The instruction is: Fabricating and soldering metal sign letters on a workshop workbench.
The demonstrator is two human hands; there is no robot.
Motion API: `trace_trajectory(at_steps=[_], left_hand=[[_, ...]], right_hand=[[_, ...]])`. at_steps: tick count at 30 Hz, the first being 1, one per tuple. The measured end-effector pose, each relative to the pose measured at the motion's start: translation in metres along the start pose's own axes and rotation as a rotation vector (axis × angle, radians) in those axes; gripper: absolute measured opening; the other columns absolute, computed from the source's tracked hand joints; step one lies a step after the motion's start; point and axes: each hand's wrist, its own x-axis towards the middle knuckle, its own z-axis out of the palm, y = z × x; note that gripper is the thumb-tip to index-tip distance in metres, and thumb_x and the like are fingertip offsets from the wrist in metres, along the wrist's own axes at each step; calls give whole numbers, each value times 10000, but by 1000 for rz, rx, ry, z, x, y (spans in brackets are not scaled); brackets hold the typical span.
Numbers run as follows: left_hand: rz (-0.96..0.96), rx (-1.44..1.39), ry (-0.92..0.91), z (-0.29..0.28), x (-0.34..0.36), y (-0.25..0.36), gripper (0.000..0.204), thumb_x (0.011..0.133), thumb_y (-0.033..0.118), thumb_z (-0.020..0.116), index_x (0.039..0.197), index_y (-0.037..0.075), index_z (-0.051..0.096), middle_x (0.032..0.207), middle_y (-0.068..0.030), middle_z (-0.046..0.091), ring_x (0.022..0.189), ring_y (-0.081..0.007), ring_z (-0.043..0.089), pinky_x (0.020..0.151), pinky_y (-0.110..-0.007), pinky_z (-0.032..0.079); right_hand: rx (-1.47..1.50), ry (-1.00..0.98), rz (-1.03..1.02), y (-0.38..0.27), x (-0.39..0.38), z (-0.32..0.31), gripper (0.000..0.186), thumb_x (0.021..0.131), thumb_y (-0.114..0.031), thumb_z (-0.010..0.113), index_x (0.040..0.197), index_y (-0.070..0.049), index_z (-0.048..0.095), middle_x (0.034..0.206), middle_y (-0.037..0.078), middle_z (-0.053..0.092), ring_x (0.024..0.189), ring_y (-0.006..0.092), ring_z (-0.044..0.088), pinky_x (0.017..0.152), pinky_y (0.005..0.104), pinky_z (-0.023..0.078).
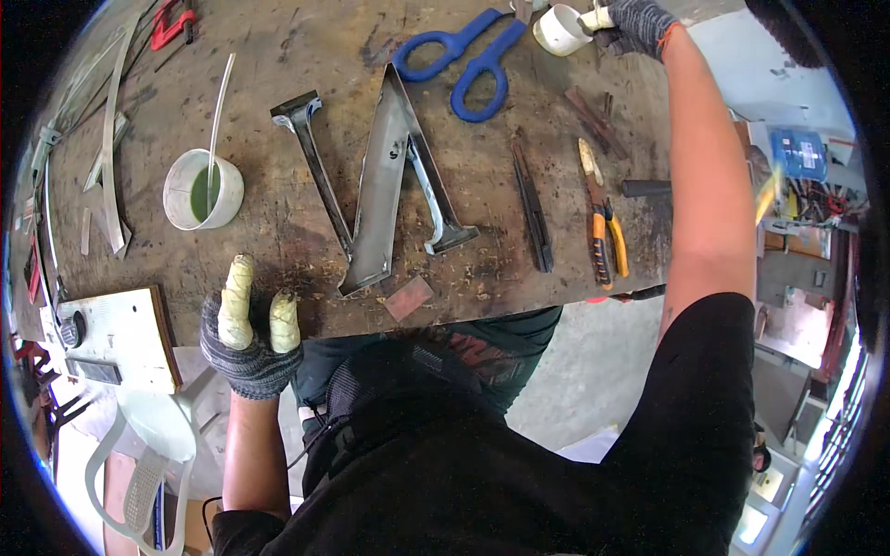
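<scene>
My left hand (248, 343), in a grey knit glove with pale tape around its fingers, rests at the table's near edge. Its fingers stand apart with nothing between them. At the far right, my right hand (638, 26), gloved too, grips a small white cup (556, 33) by its rim; part of that hand lies near the picture's edge. Between the hands lies a hollow metal letter (378, 199) shaped like an N, with raised side walls. Beyond my left hand stands a white cup of green liquid (222, 199), a thin white stick (221, 111) leaning in it.
Large blue-handled scissors (480, 79) lie beyond the letter. Right of it are a dark slim tool (531, 208) and orange-handled pliers (607, 232). A small reddish plate (409, 298) sits near the front edge. Metal strips (113, 139) and a red clamp (171, 26) lie at left.
</scene>
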Motion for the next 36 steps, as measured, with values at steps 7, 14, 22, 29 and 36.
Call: trace_trajectory(at_steps=[7,14,22,29,36], left_hand=[[73,-9,49,1,4,2,538,806,166,771,1311,39,635,790,-83,639,631,-264,556,605,-385,466],[33,5,-1,-5,9,6,535,801,182,771,1302,47,640,757,-86,621,634,-274,552,606,-388,462],[90,-22,49,-3,10,3,533,806,195,774,1303,60,640,722,-78,597,607,-270,541,587,-391,445],[92,-18,23,1,11,0,546,803,212,795,1310,82,638,705,-55,588,593,-252,546,577,-374,453],[28,-86,45,3,3,-1,504,834,162,785,1310,64,653,801,-56,639,667,-177,597,649,-310,507]], right_hand=[[283,-86,116,10,-5,2,217,897,-189,769,1099,-119,727,1028,19,719,937,144,683,741,294,600],[362,-31,77,4,-15,9,259,977,-155,618,1187,-39,718,1061,91,732,898,188,712,766,335,626],[398,2,7,13,-7,10,257,963,-222,647,1104,-24,730,943,106,744,738,249,725,715,343,614],[353,69,-256,-90,-91,80,287,981,-247,594,998,6,728,882,154,730,753,272,713,682,376,573],[26,172,-1198,-153,-153,215,239,922,-193,605,895,-3,747,826,178,724,740,317,705,612,419,537]])
